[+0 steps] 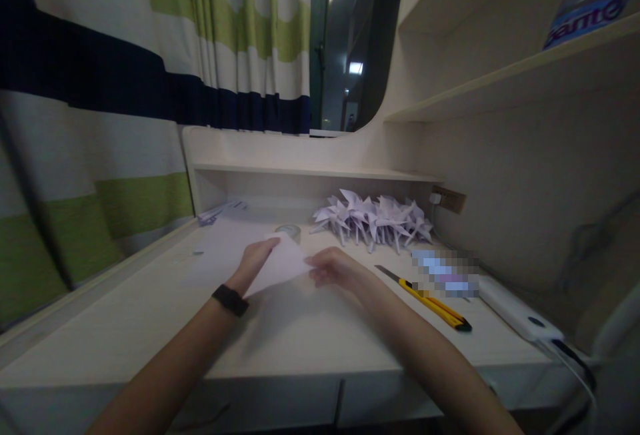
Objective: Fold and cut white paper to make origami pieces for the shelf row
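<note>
A pale desk (pixel 150 328) fills the near scene, a heap of folded paper cranes (pixel 373 218) at its far side. At the centre lies a white paper sheet (pixel 280 265), pinched between the left hand (pixel 255 258) and right hand (pixel 337 268), fingers closed on its edges. A yellow utility knife (pixel 430 301) lies right.

Both hands at mid-desk (pixel 150 315) on one white paper sheet (pixel 280 263): left hand (pixel 254 260) grips its left edge, right hand (pixel 336 271) pinches its right corner. Folded paper cranes (pixel 373 218) piled along back edge. Yellow utility knife (pixel 430 301) toward right edge, just beside right forearm.
</note>
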A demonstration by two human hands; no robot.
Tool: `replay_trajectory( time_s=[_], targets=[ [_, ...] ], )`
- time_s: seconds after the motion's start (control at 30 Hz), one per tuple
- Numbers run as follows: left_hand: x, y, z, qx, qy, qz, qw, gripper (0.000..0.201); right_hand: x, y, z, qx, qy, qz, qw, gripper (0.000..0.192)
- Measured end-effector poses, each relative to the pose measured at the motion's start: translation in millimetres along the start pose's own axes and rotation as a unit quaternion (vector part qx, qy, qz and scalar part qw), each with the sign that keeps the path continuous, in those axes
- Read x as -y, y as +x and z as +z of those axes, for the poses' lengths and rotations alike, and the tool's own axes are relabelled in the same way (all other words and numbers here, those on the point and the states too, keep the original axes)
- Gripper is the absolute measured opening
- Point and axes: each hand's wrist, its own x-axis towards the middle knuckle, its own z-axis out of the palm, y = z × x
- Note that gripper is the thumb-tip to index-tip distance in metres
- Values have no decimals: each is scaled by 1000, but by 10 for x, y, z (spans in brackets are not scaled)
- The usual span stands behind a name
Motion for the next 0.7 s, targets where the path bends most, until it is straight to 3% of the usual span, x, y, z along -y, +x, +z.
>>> replay_trajectory(
  time_s=[0.17,0.3,0.43,0.6,0.7],
  targets=[
    [56,-67,109,8,-60,-1,998,30,35,-8,-100,-29,-29,-24,999,15],
    [57,-104,134,7,-49,39,998,41,6,22,-131,-40,-85,-52,994,20],
    [63,-127,169,69,-40,58,995,47,-48,73,-77,-70,-83,-110,988,28],
    [135,-118,179,164,-94,24,982,41,-56,116,-52,-149,-56,-135,978,30],
    [139,-87,124,222,-138,0,965,38,-19,102,-113,-141,-62,-141,978,28]
  ],
)
